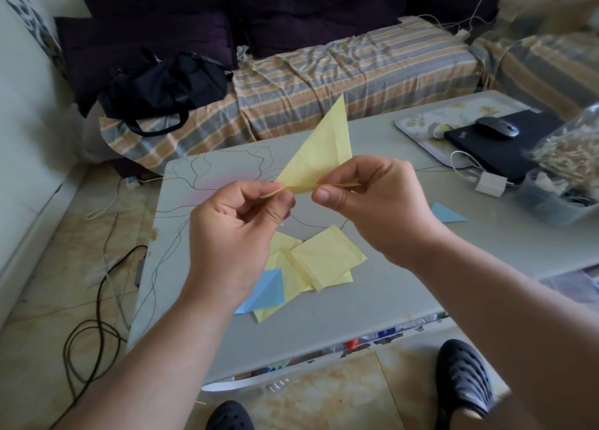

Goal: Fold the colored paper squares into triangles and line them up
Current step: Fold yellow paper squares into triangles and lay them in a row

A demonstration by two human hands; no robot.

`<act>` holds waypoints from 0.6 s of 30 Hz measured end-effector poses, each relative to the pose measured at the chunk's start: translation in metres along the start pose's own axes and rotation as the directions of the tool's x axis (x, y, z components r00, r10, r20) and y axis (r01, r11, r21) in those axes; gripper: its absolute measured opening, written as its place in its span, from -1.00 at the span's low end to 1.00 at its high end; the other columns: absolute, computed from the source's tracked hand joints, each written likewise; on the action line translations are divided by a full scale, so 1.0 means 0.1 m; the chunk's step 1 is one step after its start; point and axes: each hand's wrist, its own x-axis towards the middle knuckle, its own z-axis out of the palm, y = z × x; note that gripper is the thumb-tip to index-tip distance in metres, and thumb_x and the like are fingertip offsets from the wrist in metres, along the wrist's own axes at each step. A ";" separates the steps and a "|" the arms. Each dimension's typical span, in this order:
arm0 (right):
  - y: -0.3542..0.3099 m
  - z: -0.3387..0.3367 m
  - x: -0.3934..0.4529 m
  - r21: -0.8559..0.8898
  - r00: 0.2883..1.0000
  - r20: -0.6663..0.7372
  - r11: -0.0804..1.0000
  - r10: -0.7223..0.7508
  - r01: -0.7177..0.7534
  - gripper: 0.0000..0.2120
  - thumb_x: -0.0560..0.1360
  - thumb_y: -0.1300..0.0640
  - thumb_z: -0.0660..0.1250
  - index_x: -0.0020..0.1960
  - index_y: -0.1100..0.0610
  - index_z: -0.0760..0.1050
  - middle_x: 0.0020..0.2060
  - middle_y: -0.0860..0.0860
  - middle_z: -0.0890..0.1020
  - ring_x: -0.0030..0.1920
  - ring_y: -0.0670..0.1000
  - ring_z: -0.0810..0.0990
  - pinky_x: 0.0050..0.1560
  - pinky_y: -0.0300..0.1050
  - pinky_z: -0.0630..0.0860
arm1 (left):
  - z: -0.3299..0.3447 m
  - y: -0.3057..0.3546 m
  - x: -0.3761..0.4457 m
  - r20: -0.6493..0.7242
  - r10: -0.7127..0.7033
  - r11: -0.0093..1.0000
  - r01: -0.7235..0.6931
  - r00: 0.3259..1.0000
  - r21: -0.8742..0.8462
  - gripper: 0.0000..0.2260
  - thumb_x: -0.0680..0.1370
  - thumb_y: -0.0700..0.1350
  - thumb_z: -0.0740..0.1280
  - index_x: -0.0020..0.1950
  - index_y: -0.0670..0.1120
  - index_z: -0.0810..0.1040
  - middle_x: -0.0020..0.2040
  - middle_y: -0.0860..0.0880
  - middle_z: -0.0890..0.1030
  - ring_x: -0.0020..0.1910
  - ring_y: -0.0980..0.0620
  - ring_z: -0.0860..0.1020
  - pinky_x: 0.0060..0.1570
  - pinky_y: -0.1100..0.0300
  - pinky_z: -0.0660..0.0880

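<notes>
Yellow paper triangle up in the air above the grey table, folded and pointing away toward the striped sofa. Pinched at its lower edge from both ends: left hand nipping the left corner between thumb and forefinger, right hand nipping the right part of that same edge, other fingers curled in. Down below on the table, between the forearms, a loose heap of yellow paper pieces, overlapping, with a blue folded piece tucked at the heap's near-left side. Off to the right, well apart from the heap, one blue triangle lying flat. Further right, a white charger, a clear tub, a black laptop carrying a mouse on a patterned tray. Black bag on the sofa; black cables and two dark shoes on the tiled floor.
</notes>
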 end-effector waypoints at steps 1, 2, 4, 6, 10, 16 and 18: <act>0.00 0.00 0.00 0.012 1.000 -0.005 1.000 0.003 -0.003 -0.84 0.33 0.17 0.62 -0.26 0.05 0.64 -0.35 -0.14 0.70 -0.33 -0.20 0.61 -0.27 -0.36 0.48 | 0.01 0.01 -0.01 -0.002 -0.015 1.000 0.015 1.000 -0.027 -0.91 0.45 -0.06 0.53 -0.08 0.00 0.70 -0.17 -0.10 0.75 -0.17 -0.07 0.72 -0.08 0.11 0.62; 0.00 0.00 0.00 0.025 1.000 -0.010 1.000 0.008 -0.008 -0.84 0.33 0.16 0.62 -0.26 0.06 0.63 -0.36 -0.13 0.70 -0.35 -0.19 0.61 -0.29 -0.35 0.48 | 0.03 0.03 -0.02 -0.008 -0.030 0.998 0.030 1.000 -0.054 -0.90 0.44 -0.07 0.53 -0.08 -0.02 0.69 -0.17 -0.12 0.75 -0.17 -0.08 0.72 -0.08 0.12 0.63; 0.00 0.00 0.00 0.047 1.000 -0.015 0.999 0.023 -0.022 -0.85 0.34 0.17 0.61 -0.27 0.08 0.63 -0.38 -0.10 0.69 -0.37 -0.16 0.59 -0.31 -0.33 0.47 | 0.05 0.05 -0.03 -0.029 -0.062 0.993 0.059 0.998 -0.100 -0.88 0.42 -0.09 0.53 -0.09 -0.05 0.67 -0.20 -0.12 0.74 -0.19 -0.08 0.72 -0.08 0.12 0.64; 0.01 0.01 0.00 0.071 0.999 -0.024 0.997 0.035 -0.033 -0.84 0.35 0.17 0.61 -0.26 0.11 0.62 -0.37 -0.04 0.68 -0.35 -0.09 0.58 -0.30 -0.26 0.49 | 0.07 0.05 -0.02 -0.041 -0.096 0.987 0.090 0.995 -0.130 -0.90 0.45 -0.13 0.53 -0.09 -0.07 0.65 -0.22 -0.10 0.73 -0.20 -0.08 0.71 -0.06 0.09 0.66; 0.04 0.01 0.01 0.105 0.994 -0.082 0.993 0.071 -0.063 -0.79 0.38 0.24 0.63 -0.22 0.19 0.58 -0.34 0.13 0.66 -0.30 0.08 0.56 -0.24 -0.02 0.51 | 0.09 0.05 -0.02 -0.055 -0.171 0.972 0.159 0.984 -0.175 -0.86 0.53 -0.28 0.50 -0.07 -0.08 0.60 -0.26 -0.06 0.71 -0.20 -0.09 0.71 -0.09 0.07 0.65; 0.01 0.04 -0.01 0.077 0.983 -0.119 0.988 0.140 -0.131 -0.70 0.44 0.25 0.60 -0.10 0.08 0.46 -0.31 0.11 0.70 -0.31 0.05 0.60 -0.17 0.10 0.55 | 0.11 0.03 0.00 -0.056 -0.309 0.913 0.279 0.949 -0.299 -0.81 0.56 -0.34 0.45 0.07 -0.11 0.55 -0.27 -0.08 0.68 -0.20 -0.06 0.70 -0.10 0.11 0.64; 0.01 0.04 -0.01 0.077 0.975 -0.129 0.982 0.183 -0.174 -0.69 0.48 0.24 0.56 -0.01 0.07 0.43 -0.25 0.13 0.73 -0.29 0.05 0.64 -0.10 0.16 0.62 | 0.11 0.02 0.02 -0.039 -0.351 0.887 0.319 0.936 -0.334 -0.83 0.58 -0.34 0.41 0.11 -0.13 0.56 -0.23 -0.11 0.69 -0.19 -0.07 0.71 -0.12 0.12 0.65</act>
